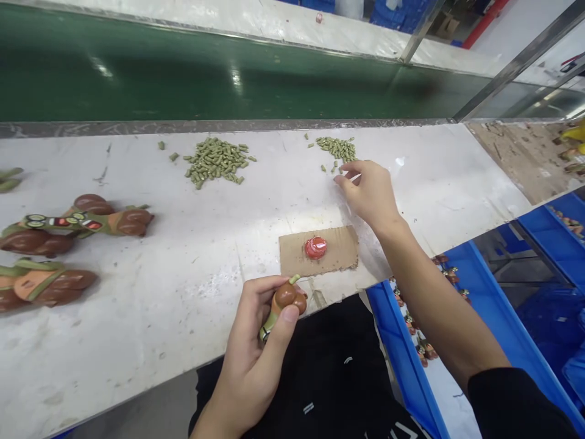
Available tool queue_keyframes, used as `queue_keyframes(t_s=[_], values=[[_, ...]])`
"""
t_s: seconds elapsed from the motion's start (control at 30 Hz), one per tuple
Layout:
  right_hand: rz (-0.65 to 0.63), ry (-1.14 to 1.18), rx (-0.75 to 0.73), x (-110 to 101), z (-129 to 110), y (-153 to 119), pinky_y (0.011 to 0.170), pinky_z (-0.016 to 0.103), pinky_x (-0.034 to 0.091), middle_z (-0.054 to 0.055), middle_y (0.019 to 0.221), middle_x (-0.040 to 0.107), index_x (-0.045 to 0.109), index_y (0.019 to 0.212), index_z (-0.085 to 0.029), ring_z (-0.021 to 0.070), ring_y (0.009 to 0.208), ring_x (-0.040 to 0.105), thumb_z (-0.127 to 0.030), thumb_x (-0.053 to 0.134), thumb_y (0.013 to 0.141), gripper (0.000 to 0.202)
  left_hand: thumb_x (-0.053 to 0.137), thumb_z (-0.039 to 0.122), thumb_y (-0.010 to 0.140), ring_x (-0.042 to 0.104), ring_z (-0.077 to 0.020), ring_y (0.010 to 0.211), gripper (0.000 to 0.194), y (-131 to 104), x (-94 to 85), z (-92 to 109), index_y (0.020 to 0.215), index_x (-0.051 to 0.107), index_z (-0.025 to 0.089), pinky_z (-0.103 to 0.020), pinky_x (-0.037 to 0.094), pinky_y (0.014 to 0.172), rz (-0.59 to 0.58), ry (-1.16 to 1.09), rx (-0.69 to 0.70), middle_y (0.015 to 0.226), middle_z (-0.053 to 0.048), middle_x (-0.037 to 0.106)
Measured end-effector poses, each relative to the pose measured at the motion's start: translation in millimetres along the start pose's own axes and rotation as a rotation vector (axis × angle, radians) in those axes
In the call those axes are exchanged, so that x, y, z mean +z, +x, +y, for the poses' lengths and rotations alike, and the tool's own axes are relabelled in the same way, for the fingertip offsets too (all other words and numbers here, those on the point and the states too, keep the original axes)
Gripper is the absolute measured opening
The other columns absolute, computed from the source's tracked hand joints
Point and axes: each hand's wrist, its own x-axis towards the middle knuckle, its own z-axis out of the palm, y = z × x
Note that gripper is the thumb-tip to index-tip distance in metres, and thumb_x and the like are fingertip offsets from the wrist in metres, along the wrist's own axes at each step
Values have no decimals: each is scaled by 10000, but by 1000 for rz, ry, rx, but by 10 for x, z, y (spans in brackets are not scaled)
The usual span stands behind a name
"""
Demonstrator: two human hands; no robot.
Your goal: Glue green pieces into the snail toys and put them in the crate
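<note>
Left hand (251, 366) wrapped around a brown-and-green figurine (287, 296) by the near edge of a white table (192, 235), right hand (372, 192) loosely curled beside small green pegs (337, 148), whether gripping one unclear, red paste (315, 247) on cardboard (295, 259) between.

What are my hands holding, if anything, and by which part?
Your left hand holds the figurine around its body, near the brown lobes. Your right hand: can't tell.

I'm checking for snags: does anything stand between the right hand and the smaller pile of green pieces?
Nothing visible does: the right hand is at the near edge of the smaller green pile, with only loose green pieces beside its fingertips. The cardboard lies on the near side, off that path.
</note>
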Motion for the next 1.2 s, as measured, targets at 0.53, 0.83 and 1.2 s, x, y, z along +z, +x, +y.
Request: queue_keyframes(t_s=[0.53, 0.83, 1.2], values=[[-266, 750, 140, -350, -302, -720, 509, 298, 611, 12, 662, 779, 876, 891, -214, 181, 530, 701, -286, 955, 874, 108, 856, 426, 1083, 766, -235, 1093, 213, 77, -124, 25, 1223, 736, 317, -340, 629, 999, 25, -73, -72, 1165, -28, 776], [-175, 642, 114, -305, -326, -1239, 677, 324, 686, 13, 865, 850, 939, 978, -275, 194, 726, 789, -280, 943, 993, 17, 749, 425, 1155, 733, -223, 1014, 198, 170, -236, -168, 1333, 786, 350, -316, 634, 913, -154, -256, 21, 1201, -50, 762], [-104, 412, -67, -257, -368, -1277, 717, 366, 658, 33, 992, 866, 931, 1006, -297, 237, 866, 785, -221, 853, 1063, 123, 925, 392, 1027, 748, -211, 932, 198, 106, -210, -52, 1208, 874, 328, -303, 651, 866, -165, -210, -26, 1101, -40, 772]])
